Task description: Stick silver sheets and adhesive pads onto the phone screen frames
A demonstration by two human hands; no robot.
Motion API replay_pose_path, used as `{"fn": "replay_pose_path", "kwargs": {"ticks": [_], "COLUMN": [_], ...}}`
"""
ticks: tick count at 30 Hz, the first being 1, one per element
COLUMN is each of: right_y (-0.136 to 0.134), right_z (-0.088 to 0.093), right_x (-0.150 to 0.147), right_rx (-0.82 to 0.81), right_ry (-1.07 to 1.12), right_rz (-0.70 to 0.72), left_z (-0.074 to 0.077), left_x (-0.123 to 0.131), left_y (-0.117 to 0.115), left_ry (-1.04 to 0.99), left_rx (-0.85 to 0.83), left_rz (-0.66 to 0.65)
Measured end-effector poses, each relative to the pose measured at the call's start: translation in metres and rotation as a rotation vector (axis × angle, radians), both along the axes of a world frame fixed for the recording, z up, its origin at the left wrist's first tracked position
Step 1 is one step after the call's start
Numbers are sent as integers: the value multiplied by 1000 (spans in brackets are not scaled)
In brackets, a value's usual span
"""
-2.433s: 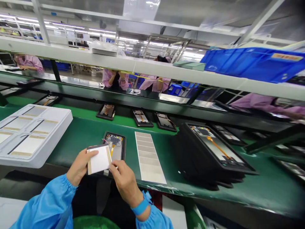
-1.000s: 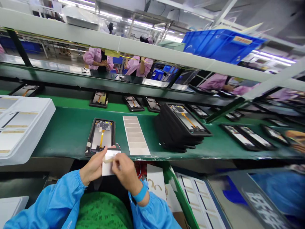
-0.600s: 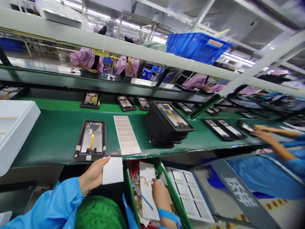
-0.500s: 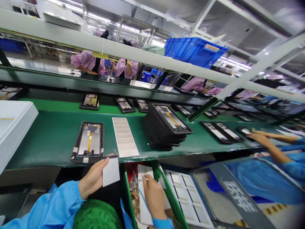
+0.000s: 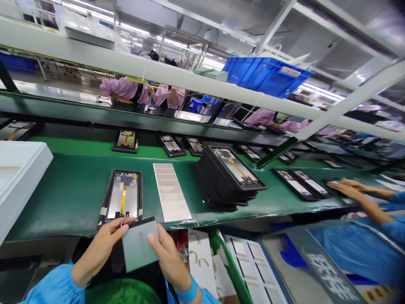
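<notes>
A flat, silvery pouch battery (image 5: 139,249) with a black strip along its top edge is held up just in front of the bench edge. My left hand (image 5: 101,242) pinches its thin wire lead near the upper left corner. On the right side, my right hand (image 5: 172,257) grips the battery between thumb and fingers, with the thumb on its face. Just behind lies an opened tablet (image 5: 124,198), its circuit board and orange ribbon cable showing; my left fingers overlap its lower edge. Right of it is a sheet of pale adhesive pieces (image 5: 172,194).
A stack of black-framed tablets (image 5: 232,177) stands to the right. Below the bench edge are a green bin (image 5: 232,261) holding white strips and a tray of batteries (image 5: 256,266). A white foam box (image 5: 25,181) sits left. A co-worker's hands (image 5: 351,185) touch a tablet at far right.
My right hand has left the green bin and come over to grip the battery's right side. My left hand has shifted from the battery's side to its wire. The battery is now tilted.
</notes>
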State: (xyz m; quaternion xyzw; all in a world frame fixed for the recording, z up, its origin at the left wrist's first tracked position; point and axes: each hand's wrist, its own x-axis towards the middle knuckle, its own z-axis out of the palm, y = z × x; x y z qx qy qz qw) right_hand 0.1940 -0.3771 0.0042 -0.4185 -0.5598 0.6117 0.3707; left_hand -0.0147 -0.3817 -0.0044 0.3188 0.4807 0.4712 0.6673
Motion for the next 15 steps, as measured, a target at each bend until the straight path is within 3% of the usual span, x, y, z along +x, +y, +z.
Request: {"fn": "replay_pose_path", "kwargs": {"ticks": [2,4,6,8,11,15], "right_y": [6,11,15,22,46,102], "right_z": [-10,-17,-19,-16,-9,-10], "right_x": [-16,-36,-54,-64,-65,-60], "right_rx": [-92,-144,-163,-132,27,457], "right_ry": [120,185,192,108,-152,-566], "right_rz": [26,37,53,100,198,93], "left_z": [-9,-17,-22,-23,-20,-14], "left_x": [-18,-30,-42,-54,-79,-116], "left_y": [-1,-4,-7,-9,-7,9], "left_ry": [94,220,267,234,247,308], "left_rx": [-1,15,18,2,-42,-84], "left_rz": [20,133,187,159,158,270]}}
